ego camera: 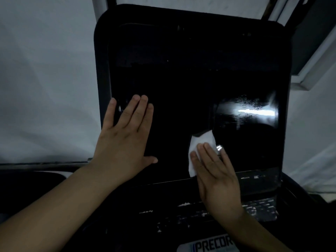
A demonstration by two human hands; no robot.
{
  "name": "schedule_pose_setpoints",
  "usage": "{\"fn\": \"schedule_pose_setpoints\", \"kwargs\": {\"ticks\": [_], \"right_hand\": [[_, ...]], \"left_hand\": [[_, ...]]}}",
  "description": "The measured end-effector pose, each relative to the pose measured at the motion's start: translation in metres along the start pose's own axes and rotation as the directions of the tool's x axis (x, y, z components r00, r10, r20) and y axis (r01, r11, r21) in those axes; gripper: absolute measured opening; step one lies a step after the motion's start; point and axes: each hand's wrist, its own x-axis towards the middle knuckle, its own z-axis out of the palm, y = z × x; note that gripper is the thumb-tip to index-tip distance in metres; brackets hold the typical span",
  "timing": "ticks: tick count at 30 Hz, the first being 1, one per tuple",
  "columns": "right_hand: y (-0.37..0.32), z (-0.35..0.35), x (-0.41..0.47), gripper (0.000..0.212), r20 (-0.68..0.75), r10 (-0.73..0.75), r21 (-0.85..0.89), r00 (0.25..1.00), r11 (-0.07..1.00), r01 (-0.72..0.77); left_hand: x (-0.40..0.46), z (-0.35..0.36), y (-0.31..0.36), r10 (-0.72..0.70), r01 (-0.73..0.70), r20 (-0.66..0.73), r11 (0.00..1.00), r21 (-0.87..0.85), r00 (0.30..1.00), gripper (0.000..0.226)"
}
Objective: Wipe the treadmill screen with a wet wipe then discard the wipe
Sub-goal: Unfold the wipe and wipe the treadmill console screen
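The wet wipe (198,150) is white, folded, pressed flat against the lower-middle of the treadmill screen (190,79), just above the screen's bottom edge. The right hand (216,179) lies over it w/ fingers straight and held together, palm down; the wipe's upper corner and left side stick out past the fingertips. Not a clamp, the hand is flat, pinning the wipe to the glass. A shiny ring (219,148) shows on one finger of that hand.

The left hand (125,135) is flat on the screen's left side, fingers extended and close together, thumb out to the right, holding nothing. Outer fingers overlap the left bezel. The 2 hands are well apart, wipe btwn them but nearer the right.

Screen is black, unlit, tilted back, w/ rounded dark frame. A bright streaky glare patch (254,111) sits on the right part of the glass, above and right of the wipe.

Below the screen: dark console w/ worn button panel (258,210), scuffed white marks, and a Precor logo plate (212,244) at bottom edge of view. Behind: pale wall (45,70).
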Motion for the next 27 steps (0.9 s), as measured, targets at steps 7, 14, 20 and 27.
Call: {"fn": "schedule_pose_setpoints", "kwargs": {"ticks": [7, 14, 20, 27], "right_hand": [[0.058, -0.009, 0.130, 0.047, -0.080, -0.021, -0.182, 0.997, 0.983, 0.006], [0.069, -0.010, 0.133, 0.043, -0.116, 0.012, -0.171, 0.993, 0.985, -0.032], [0.036, -0.012, 0.004, 0.049, 0.045, 0.026, -0.055, 0.999, 0.998, -0.024], [0.035, -0.010, -0.014, 0.044, 0.033, -0.005, -0.051, 0.999, 0.999, 0.007]], "left_hand": [[-0.001, 0.000, -0.001, -0.004, 0.004, -0.006, 1.000, 0.014, 1.000, 0.134], [-0.001, 0.000, 0.000, -0.007, 0.007, -0.010, 1.000, -0.001, 1.000, 0.133], [0.000, 0.003, -0.001, -0.006, 0.006, -0.018, 1.000, 0.008, 1.000, 0.135], [0.000, 0.002, -0.001, 0.012, -0.012, -0.036, 1.000, 0.012, 0.999, 0.133]]}}
